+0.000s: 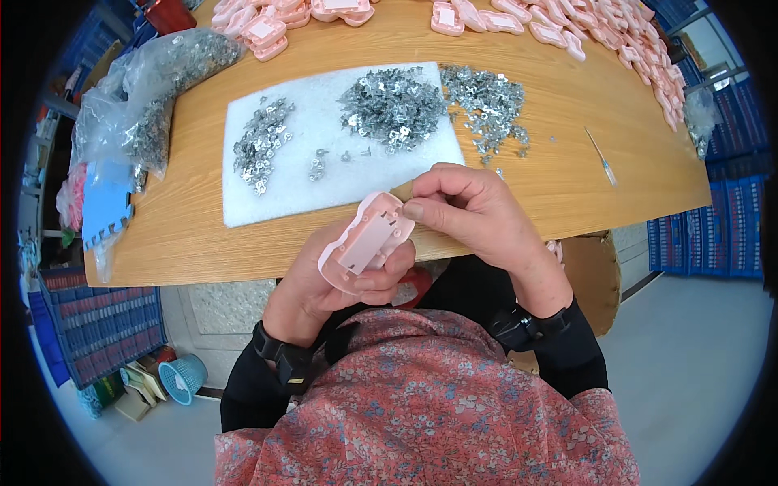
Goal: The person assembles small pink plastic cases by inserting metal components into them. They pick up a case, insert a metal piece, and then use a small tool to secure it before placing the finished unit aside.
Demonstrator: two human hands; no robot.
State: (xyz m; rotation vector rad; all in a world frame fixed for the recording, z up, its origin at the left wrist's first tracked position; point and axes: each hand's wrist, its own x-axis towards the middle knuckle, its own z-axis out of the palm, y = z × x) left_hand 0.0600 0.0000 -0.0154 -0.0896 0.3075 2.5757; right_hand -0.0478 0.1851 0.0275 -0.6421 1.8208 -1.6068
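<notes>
A: Where is the pink plastic shell (374, 231)?
B: It is in the left hand (316, 275), above the near edge of the wooden surface (559, 190). It is tilted, and its hollow inner side is turned up to the camera.
A: How do the fingers of this hand stand?
B: They are closed around the shell from below and from the side, so the hold looks firm.
A: And the right hand (485, 212)?
B: Its thumb and first finger are brought near together, at the upper right end of the shell. Whether they have some small part between them, I cannot tell, because the fingertips hide it.
A: What lies in front of the hands?
B: A white foam sheet (279, 206). On it there is a large heap of small metal pieces (393, 109) at the right and a smaller heap (261, 150) at the left, with a few loose ones between. One more metal heap (490, 101) is on the wood, just beside the sheet.
A: And farther away?
B: Many other pink shells (600, 32) lie along the far side. A thin tool (601, 158) rests at the right, and a clear plastic bag (113, 105) with metal pieces is at the left.
</notes>
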